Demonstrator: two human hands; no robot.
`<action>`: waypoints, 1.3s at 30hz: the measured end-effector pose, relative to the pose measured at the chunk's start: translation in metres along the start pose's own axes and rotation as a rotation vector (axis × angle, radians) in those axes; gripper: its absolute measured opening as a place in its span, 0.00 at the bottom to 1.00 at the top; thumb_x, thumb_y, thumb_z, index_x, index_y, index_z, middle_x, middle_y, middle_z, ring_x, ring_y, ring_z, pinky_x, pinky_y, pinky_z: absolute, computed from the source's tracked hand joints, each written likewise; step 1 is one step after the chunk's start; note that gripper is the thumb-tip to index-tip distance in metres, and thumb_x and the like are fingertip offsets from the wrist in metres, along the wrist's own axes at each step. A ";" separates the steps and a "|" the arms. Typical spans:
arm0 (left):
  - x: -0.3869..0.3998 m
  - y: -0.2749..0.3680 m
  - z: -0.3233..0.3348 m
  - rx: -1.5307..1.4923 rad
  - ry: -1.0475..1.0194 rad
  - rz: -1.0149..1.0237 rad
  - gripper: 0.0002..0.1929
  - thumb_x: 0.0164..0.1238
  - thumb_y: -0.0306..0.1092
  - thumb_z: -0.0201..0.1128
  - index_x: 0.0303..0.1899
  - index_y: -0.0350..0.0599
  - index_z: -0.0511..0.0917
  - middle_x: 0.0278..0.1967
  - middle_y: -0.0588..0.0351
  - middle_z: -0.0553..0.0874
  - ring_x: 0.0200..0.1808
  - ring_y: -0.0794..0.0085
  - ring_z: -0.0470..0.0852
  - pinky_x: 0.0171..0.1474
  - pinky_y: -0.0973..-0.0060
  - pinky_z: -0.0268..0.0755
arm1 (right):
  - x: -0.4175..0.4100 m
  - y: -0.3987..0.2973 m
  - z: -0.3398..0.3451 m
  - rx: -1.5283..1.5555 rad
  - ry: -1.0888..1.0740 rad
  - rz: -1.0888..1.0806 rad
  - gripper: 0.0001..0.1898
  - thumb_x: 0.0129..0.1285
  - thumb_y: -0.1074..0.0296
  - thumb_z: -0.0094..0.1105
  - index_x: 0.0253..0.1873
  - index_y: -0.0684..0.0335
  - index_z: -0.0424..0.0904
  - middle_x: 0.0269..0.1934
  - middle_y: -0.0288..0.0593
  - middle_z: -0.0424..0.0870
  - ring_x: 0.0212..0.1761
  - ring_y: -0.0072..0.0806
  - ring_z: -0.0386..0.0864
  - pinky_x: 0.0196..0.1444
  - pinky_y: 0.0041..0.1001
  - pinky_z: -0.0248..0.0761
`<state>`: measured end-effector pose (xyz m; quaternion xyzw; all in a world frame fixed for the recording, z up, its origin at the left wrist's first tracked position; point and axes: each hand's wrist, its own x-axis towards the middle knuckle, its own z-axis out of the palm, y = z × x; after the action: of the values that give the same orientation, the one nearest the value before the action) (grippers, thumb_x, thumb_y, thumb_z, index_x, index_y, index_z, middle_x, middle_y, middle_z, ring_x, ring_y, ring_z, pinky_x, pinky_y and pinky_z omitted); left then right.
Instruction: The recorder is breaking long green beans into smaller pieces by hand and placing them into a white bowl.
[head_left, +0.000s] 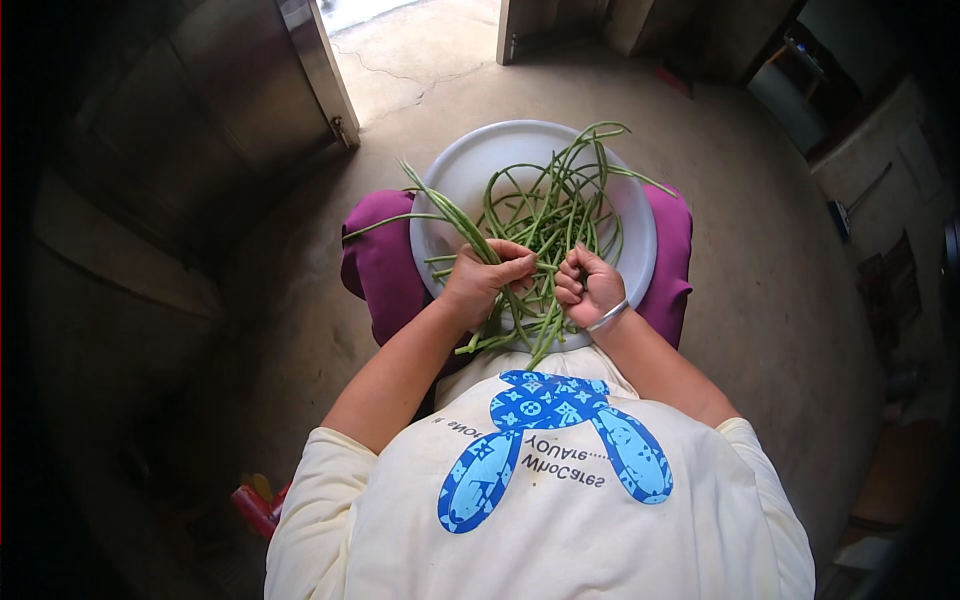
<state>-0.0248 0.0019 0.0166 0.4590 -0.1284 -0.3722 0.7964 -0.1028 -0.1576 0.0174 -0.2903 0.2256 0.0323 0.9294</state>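
A pale plastic basin (465, 154) rests on my lap between my knees, with many long green beans (551, 217) heaped and looped inside it. Some bean tips stick out past its far and right rim. My left hand (491, 277) is closed around a bundle of long beans (461, 217) that fans out over the left rim. Its thumb and forefinger pinch near one bean's end. Close beside it, my right hand (589, 285), with a silver bangle (607, 315) at the wrist, has curled fingers at a bean's end; the palm side faces up. Several bean ends hang over the near rim.
A concrete floor (750, 225) surrounds me. Beyond the basin is a bright open doorway, with a door panel (247, 90) at the left and another (555, 30) at the right. A long-handled tool (840, 217) lies at the right, and a red object (255, 510) is at lower left.
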 end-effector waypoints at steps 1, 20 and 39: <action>-0.001 0.000 0.001 -0.014 0.024 0.007 0.07 0.56 0.28 0.64 0.33 0.36 0.78 0.24 0.58 0.80 0.24 0.78 0.76 0.28 0.82 0.68 | 0.000 -0.002 -0.001 0.053 0.016 0.004 0.13 0.64 0.63 0.45 0.26 0.59 0.65 0.18 0.34 0.62 0.15 0.20 0.58 0.14 0.19 0.49; -0.001 0.004 0.004 0.003 -0.028 0.000 0.05 0.55 0.24 0.64 0.34 0.35 0.79 0.27 0.56 0.82 0.25 0.77 0.78 0.30 0.82 0.70 | -0.009 0.009 0.017 -0.042 -0.139 0.026 0.12 0.64 0.63 0.47 0.27 0.59 0.66 0.17 0.34 0.63 0.14 0.19 0.58 0.15 0.18 0.52; -0.002 0.005 0.001 -0.059 -0.013 -0.060 0.08 0.58 0.30 0.62 0.37 0.37 0.78 0.24 0.61 0.79 0.24 0.81 0.74 0.29 0.84 0.64 | -0.009 -0.001 0.011 -0.277 -0.242 0.206 0.10 0.64 0.63 0.47 0.30 0.61 0.70 0.20 0.35 0.66 0.15 0.19 0.61 0.14 0.16 0.52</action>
<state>-0.0244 0.0040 0.0218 0.4364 -0.1087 -0.4027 0.7973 -0.1066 -0.1520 0.0301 -0.3848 0.1340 0.1925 0.8927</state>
